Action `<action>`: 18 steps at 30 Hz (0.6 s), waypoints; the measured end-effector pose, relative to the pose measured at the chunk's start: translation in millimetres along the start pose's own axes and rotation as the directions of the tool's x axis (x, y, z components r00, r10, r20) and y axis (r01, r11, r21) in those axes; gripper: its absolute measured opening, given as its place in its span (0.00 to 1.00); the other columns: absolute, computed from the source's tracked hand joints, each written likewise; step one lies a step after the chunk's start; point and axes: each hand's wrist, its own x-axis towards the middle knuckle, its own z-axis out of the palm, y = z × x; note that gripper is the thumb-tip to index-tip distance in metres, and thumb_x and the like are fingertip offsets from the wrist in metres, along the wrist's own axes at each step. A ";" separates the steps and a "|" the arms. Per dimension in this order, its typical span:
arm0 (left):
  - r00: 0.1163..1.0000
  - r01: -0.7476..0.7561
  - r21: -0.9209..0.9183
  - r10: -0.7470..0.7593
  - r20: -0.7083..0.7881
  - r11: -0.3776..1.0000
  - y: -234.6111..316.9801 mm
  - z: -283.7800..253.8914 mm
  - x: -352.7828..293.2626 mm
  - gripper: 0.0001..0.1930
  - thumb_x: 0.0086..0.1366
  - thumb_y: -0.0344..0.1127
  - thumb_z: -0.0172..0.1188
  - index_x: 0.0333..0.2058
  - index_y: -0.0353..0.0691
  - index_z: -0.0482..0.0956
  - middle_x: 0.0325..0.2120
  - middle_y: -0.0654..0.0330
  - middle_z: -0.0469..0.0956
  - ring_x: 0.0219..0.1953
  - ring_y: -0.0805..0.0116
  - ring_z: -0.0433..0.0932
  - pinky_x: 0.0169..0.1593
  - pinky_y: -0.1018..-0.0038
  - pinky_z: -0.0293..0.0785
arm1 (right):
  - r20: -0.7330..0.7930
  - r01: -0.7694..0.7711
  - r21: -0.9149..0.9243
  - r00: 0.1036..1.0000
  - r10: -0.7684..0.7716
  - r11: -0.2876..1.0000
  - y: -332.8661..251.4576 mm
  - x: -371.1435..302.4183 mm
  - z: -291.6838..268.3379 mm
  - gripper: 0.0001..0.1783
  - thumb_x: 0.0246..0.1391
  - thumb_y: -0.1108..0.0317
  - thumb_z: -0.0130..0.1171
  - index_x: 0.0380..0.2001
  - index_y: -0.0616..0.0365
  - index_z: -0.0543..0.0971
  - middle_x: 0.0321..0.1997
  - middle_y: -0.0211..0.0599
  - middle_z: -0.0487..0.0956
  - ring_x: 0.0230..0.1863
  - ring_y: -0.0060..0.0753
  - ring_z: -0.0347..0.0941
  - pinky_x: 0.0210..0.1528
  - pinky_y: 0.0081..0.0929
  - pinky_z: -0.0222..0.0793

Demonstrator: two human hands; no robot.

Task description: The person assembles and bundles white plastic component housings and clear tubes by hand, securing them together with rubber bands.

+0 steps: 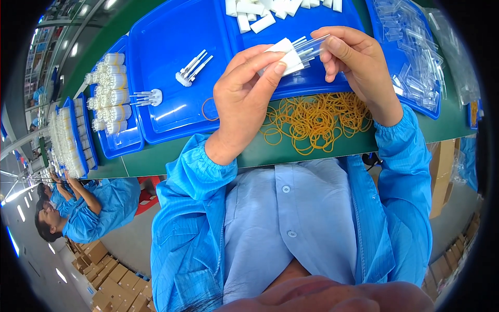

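My left hand (239, 93) is closed round a white sleeve-like piece (292, 58), thumb on top and fingers behind. Thin pale rods stick out of its right end beside a clear plastic strip (315, 48). The thumb and fingers of my right hand (358, 57) pinch the strip's outer end. Both hands are raised over the front of a blue tray (332, 21) with white tube-like pieces (262, 23) at its back. Below them, orange rubber bands (317, 122) lie heaped on the green table. One loose band (204, 109) lies beside my left wrist.
To the left, another blue tray (171, 44) holds two white pronged pieces (192, 68). Beyond it stand banded white bundles (115, 96) in a further tray. Clear plastic pieces (410, 57) fill the right-hand tray. A co-worker in blue (104, 208) sits at far left.
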 end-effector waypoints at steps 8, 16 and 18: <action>0.999 0.051 -0.042 -0.051 -0.012 0.998 -4.2 -0.8 -1.4 0.08 0.61 0.25 0.61 0.40 0.35 0.82 0.45 0.56 0.74 0.38 0.75 0.74 0.38 0.83 0.71 | 0.006 0.125 -0.203 0.992 -0.127 0.971 -4.4 -2.3 4.1 0.13 0.60 0.66 0.55 0.45 0.58 0.80 0.28 0.28 0.76 0.27 0.17 0.73 0.32 0.15 0.72; 0.979 0.204 -0.349 -0.198 0.052 0.915 1.9 12.8 -6.2 0.22 0.60 0.23 0.60 0.53 0.33 0.65 0.44 0.52 0.74 0.47 0.68 0.75 0.49 0.77 0.72 | -0.051 0.301 -0.375 0.938 -0.343 0.877 4.3 0.5 3.9 0.16 0.60 0.70 0.54 0.50 0.63 0.72 0.33 0.33 0.75 0.30 0.20 0.71 0.36 0.17 0.70; 0.970 0.244 -0.367 -0.227 0.091 0.898 -2.1 11.6 -6.2 0.24 0.60 0.21 0.59 0.53 0.33 0.63 0.41 0.55 0.72 0.46 0.69 0.75 0.48 0.78 0.73 | -0.049 0.305 -0.491 0.926 -0.375 0.816 -1.6 0.0 7.5 0.22 0.54 0.67 0.62 0.51 0.63 0.72 0.44 0.38 0.75 0.41 0.27 0.73 0.42 0.21 0.71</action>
